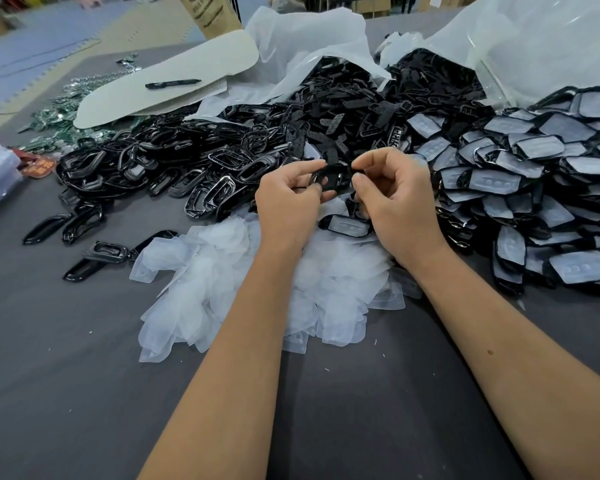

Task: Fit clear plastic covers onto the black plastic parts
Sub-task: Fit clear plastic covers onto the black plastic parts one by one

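Note:
A black plastic part (334,178) is held above the table between both hands. My left hand (288,199) pinches its left end with thumb and fingers. Its right end is pinched by my right hand (392,199). Below the hands lies a heap of clear plastic covers (222,282). A heap of bare black frames (174,161) spreads to the left. At the right is a pile of black parts with clear covers on them (534,188). Whether a cover sits on the held part I cannot tell.
Black strip parts (354,102) spill from open plastic bags (520,39) at the back. A pale card sheet (174,74) with a black pen (172,84) lies back left. Loose black frames (84,230) dot the grey table (84,393).

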`<state>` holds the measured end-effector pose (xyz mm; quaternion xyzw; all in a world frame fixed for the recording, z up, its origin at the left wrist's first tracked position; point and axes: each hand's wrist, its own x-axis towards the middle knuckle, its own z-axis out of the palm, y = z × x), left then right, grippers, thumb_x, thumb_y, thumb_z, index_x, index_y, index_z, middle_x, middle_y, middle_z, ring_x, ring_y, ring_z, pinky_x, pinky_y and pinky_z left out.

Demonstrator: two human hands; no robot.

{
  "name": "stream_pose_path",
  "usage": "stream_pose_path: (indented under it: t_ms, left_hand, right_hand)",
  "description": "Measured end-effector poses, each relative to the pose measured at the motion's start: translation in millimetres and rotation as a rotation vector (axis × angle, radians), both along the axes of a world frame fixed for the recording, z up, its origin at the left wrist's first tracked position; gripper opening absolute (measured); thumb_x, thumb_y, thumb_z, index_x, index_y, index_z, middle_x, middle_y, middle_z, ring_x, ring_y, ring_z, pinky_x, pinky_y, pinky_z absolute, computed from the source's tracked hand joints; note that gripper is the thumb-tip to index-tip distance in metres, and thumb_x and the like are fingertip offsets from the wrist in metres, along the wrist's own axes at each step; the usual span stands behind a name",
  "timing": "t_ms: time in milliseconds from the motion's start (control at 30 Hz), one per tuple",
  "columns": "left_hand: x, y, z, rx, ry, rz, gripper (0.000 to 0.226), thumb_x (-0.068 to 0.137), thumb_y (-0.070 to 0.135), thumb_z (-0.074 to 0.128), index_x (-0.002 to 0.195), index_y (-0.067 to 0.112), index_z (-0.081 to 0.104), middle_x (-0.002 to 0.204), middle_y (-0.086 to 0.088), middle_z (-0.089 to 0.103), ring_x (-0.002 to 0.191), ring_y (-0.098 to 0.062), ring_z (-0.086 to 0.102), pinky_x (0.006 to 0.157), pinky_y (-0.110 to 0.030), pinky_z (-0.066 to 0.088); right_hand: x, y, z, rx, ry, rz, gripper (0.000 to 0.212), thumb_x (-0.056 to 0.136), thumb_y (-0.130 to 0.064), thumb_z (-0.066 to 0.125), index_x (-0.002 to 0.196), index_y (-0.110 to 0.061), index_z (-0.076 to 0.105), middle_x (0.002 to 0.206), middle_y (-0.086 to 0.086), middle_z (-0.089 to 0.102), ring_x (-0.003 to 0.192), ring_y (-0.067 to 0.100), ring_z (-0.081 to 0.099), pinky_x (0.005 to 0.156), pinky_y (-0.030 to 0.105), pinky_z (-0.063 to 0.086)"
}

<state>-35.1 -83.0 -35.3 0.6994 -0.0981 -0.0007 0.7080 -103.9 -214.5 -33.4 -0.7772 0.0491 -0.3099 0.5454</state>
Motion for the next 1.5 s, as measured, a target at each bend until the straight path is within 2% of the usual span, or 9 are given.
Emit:
stream_pose_path:
  t_ms: [67, 167, 367, 500, 667, 800, 1067, 1300, 1500]
  left_hand:
    - [1, -1, -1, 0.010, -0.013, 0.002, 0.039, 0.089, -0.017, 0.056, 0.109, 0.008, 0.078, 0.101, -0.039, 0.066, 0.079, -0.026, 0.079, 0.076, -0.031, 0.064]
    - [1, -1, 0, 0.042, -0.021, -0.010, 0.042, 0.089, -0.018, 0.053, 0.109, 0.010, 0.077, 0.097, -0.038, 0.066, 0.078, -0.026, 0.079, 0.078, -0.035, 0.064]
    - [-4, 0, 5, 0.078, -0.057, -0.070, 0.045, 0.088, -0.018, 0.052, 0.112, 0.010, 0.077, 0.073, 0.001, 0.060, 0.075, -0.023, 0.078, 0.075, -0.030, 0.064]
    - [-4, 0, 6, 0.081, -0.076, -0.097, 0.042, 0.089, -0.017, 0.053, 0.112, 0.008, 0.077, 0.082, -0.012, 0.054, 0.079, -0.032, 0.077, 0.072, -0.025, 0.062]
    - [-3, 2, 3, 0.037, -0.051, -0.102, 0.029, 0.091, -0.011, 0.064, 0.109, 0.007, 0.077, 0.092, -0.015, 0.072, 0.071, -0.023, 0.076, 0.071, -0.036, 0.064]
    - [-3, 3, 3, -0.013, -0.055, -0.112, 0.026, 0.090, -0.011, 0.067, 0.110, 0.004, 0.077, 0.100, -0.022, 0.075, 0.069, -0.021, 0.075, 0.068, -0.029, 0.062]
    - [-4, 6, 5, -0.150, 0.026, -0.175, 0.021, 0.092, -0.006, 0.071, 0.107, 0.007, 0.077, 0.092, -0.022, 0.077, 0.079, -0.024, 0.074, 0.073, -0.026, 0.060]
    - [-5, 5, 5, -0.123, -0.054, -0.205, 0.022, 0.087, -0.010, 0.073, 0.098, 0.008, 0.076, 0.083, -0.011, 0.079, 0.077, -0.022, 0.077, 0.069, -0.026, 0.060]
    - [-6, 6, 6, -0.191, -0.017, -0.197, 0.018, 0.088, -0.010, 0.072, 0.096, 0.007, 0.074, 0.081, -0.011, 0.078, 0.075, -0.020, 0.077, 0.066, -0.024, 0.059]
  right_hand:
    - [0, 0, -1, -0.073, -0.010, -0.064, 0.017, 0.092, -0.006, 0.072, 0.107, -0.008, 0.063, 0.083, 0.002, 0.070, 0.076, 0.017, 0.068, 0.069, 0.031, 0.055]
    - [-1, 0, 1, -0.161, -0.031, -0.143, 0.009, 0.091, -0.006, 0.074, 0.100, -0.008, 0.074, 0.085, -0.005, 0.072, 0.080, 0.010, 0.070, 0.076, 0.027, 0.059]
    - [-2, 4, 2, -0.228, -0.018, -0.166, 0.010, 0.092, -0.007, 0.075, 0.100, -0.010, 0.080, 0.088, -0.004, 0.076, 0.081, 0.006, 0.071, 0.079, 0.023, 0.059]
    - [-2, 3, 2, -0.224, -0.010, -0.193, 0.005, 0.089, -0.010, 0.078, 0.092, -0.011, 0.081, 0.081, -0.007, 0.075, 0.076, 0.006, 0.071, 0.075, 0.022, 0.059]
    - [-1, -1, 2, -0.149, -0.002, -0.132, 0.006, 0.088, -0.009, 0.081, 0.092, -0.013, 0.082, 0.082, -0.009, 0.076, 0.077, 0.006, 0.073, 0.076, 0.022, 0.060]
    - [0, -4, -2, -0.082, -0.004, -0.111, 0.007, 0.087, -0.010, 0.082, 0.093, -0.014, 0.083, 0.083, -0.010, 0.077, 0.076, 0.004, 0.074, 0.074, 0.020, 0.059]
    - [1, -7, -1, 0.037, -0.009, -0.078, 0.009, 0.087, -0.008, 0.082, 0.093, -0.016, 0.082, 0.084, -0.005, 0.079, 0.077, 0.008, 0.076, 0.074, 0.022, 0.060]
    - [-5, 4, 1, -0.157, -0.056, -0.184, 0.006, 0.086, -0.013, 0.084, 0.091, -0.012, 0.080, 0.080, -0.010, 0.074, 0.073, 0.004, 0.072, 0.072, 0.020, 0.059]
    - [-4, 3, 2, -0.137, -0.039, -0.264, 0.030, 0.084, -0.023, 0.087, 0.107, -0.013, 0.070, 0.091, 0.002, 0.069, 0.071, 0.015, 0.068, 0.073, 0.031, 0.059]
